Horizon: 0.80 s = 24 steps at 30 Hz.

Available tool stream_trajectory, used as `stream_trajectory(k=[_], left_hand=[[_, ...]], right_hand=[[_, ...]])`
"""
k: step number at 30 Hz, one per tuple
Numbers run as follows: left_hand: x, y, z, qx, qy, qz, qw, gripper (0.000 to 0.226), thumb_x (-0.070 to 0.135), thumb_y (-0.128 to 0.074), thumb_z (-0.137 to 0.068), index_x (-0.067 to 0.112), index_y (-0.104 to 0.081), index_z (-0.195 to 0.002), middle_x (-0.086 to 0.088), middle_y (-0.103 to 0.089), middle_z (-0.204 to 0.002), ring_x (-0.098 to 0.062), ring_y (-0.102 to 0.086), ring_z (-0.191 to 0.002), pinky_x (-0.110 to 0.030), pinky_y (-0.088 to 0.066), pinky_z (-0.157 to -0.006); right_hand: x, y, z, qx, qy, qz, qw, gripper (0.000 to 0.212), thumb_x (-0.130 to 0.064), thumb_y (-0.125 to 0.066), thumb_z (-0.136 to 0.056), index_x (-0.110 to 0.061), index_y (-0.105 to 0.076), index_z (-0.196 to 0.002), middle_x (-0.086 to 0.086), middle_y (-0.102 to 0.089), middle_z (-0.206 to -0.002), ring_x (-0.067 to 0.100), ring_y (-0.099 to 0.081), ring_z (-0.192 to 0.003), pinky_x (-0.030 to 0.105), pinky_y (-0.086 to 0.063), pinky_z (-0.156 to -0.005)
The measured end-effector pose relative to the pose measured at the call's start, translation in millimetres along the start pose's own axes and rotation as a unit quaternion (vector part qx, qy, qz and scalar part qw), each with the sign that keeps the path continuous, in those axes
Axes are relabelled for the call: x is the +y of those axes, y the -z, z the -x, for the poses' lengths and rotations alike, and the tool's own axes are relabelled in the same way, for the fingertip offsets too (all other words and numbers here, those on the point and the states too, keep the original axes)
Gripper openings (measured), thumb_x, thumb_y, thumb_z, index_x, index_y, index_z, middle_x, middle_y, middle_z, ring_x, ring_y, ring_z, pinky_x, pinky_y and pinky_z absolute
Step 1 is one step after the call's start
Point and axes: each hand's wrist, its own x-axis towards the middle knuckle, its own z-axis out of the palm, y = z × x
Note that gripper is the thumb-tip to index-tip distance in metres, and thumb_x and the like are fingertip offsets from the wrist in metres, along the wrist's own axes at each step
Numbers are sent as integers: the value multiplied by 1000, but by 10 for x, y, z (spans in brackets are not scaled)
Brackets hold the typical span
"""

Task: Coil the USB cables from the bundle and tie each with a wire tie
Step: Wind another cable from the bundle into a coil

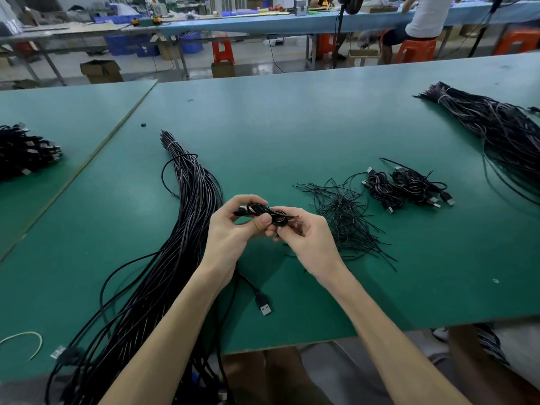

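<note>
A small coil of black USB cable (258, 211) is held above the green table (292, 118) between both hands. My left hand (232, 232) grips the coil's left side with curled fingers and thumb. My right hand (304, 238) pinches the coil's right side, where a thin black wire tie (287, 216) sticks out. The cable's tail drops under my left wrist to a USB plug (264, 306) lying on the table. The big bundle of black cables (187, 217) lies to the left, tied near its far end. A loose heap of wire ties (344, 214) lies right of my hands.
Several coiled, tied cables (406, 187) lie beyond the tie heap. A second bundle (496, 127) stretches across the far right. More black cables (26, 153) sit at the left edge. The table's front edge runs just below my forearms. A person sits at the far bench.
</note>
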Motion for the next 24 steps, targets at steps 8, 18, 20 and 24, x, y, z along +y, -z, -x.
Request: stream_trajectory(k=[8, 18, 20, 24], left_hand=[[-58, -32, -1, 48, 28, -28, 998, 20, 5, -84, -81, 5, -72, -98, -4, -77, -85, -16, -73, -80, -21, -58, -69], [-20, -68, 26, -24, -20, -45, 999, 19, -3, -82, -81, 0, -66, -89, -15, -76, -81, -25, -71, -65, -26, -57, -66], [-19, -78, 30, -18, -22, -43, 999, 19, -2, -83, -80, -2, -69, -93, -15, -77, -82, -28, -75, -70, -27, -59, -69], [8, -89, 39, -10, -16, -50, 999, 19, 5, -86, -80, 2, -75, -96, -13, -79, -87, -30, -78, -79, -28, -61, -72]], right_hand=[[-15, 3, 12, -19, -44, -14, 999, 28, -22, -75, -92, -11, -73, -118, 4, -78, -104, 20, -75, -99, 44, -59, -95], [-14, 25, -8, 50, -34, -88, 994, 11, -12, -68, -98, -11, -79, -98, 8, -78, -84, 17, -70, -71, 25, -57, -70], [-16, 26, -10, 51, -30, -94, 994, 14, -8, -68, -97, -16, -80, -97, 8, -78, -86, 17, -71, -74, 24, -57, -71], [-21, 22, -9, 50, -31, -123, 991, 19, -6, -67, -97, -19, -82, -95, 10, -79, -92, 23, -75, -82, 28, -60, -74]])
